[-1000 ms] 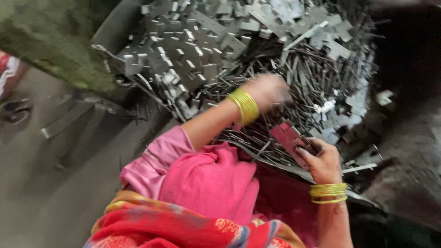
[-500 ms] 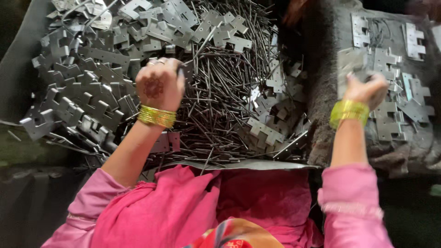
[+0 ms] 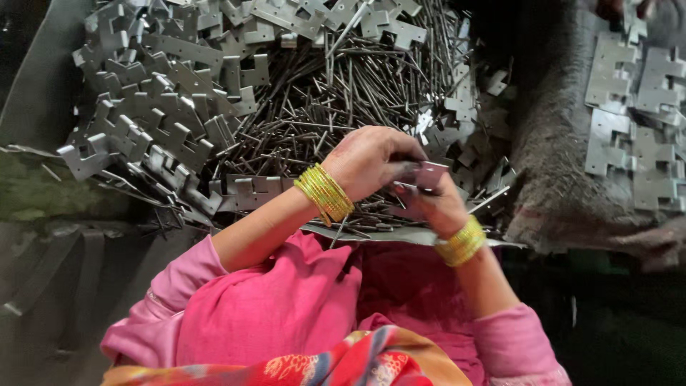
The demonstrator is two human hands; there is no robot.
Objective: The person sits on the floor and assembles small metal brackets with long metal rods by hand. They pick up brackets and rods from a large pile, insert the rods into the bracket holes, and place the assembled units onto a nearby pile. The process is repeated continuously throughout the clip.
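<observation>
Both hands are meeting over the heap of pins — the left hand and right hand are pinching a small metal plate together, fingers closed around it, seemingly steadying it between them.

A grey metal surface carries a wide heap of thin steel pins. Notched flat metal plates lie piled to the left of the pins and along their far edge. To the right of the pins, a rough dark ledge bears more flat plates, laid side by side.
</observation>
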